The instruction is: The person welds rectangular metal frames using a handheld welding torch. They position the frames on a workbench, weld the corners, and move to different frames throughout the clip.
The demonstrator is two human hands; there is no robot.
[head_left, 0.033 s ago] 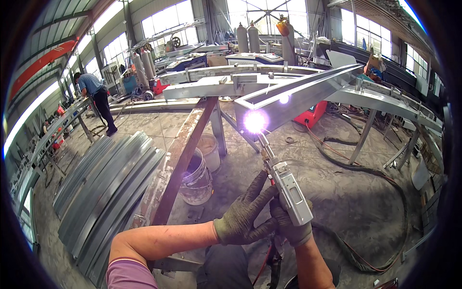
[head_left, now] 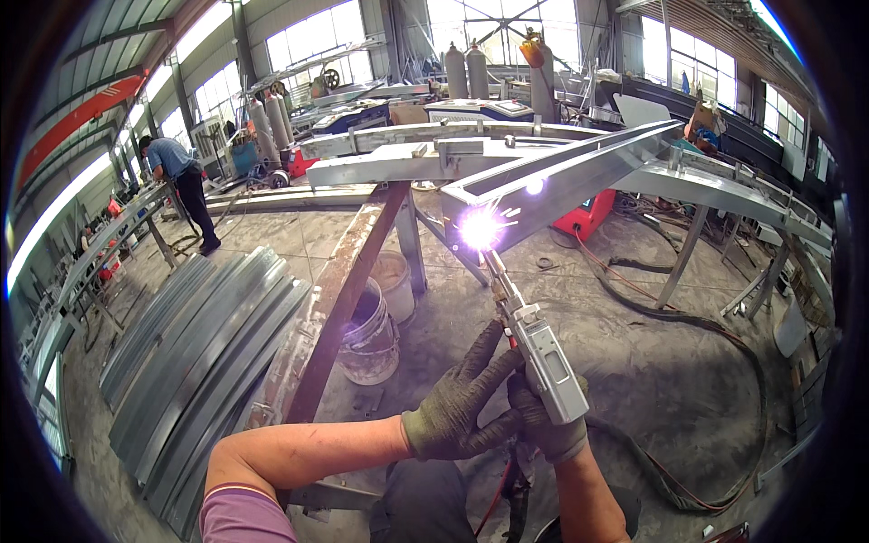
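A silver handheld welding gun [head_left: 554, 376] points up and away from me, its nozzle at the near end corner of a metal box frame [head_left: 579, 195]. A bright white-violet glare with streaking sparks [head_left: 480, 228] hides the exact contact spot. My right hand [head_left: 549, 425], in a dark green glove, is wrapped round the gun's grip beneath its body. My left hand [head_left: 462, 398], gloved alike, steadies the gun from the left, fingers reaching its front part and thumb touching the right hand. The frame rests tilted across long metal beams.
A rusty brown beam [head_left: 348, 281] runs toward me at left, beside two dirty buckets [head_left: 369, 348]. Grey metal strips [head_left: 208, 344] are stacked on the floor. Hoses [head_left: 724, 330] curve across the right floor near a red machine [head_left: 584, 215]. Another person [head_left: 176, 176] bends over work at far left.
The glare at the frame corner has changed shape, and sparks now streak out to its right. Both hands and the welding gun stay in practically the same place.
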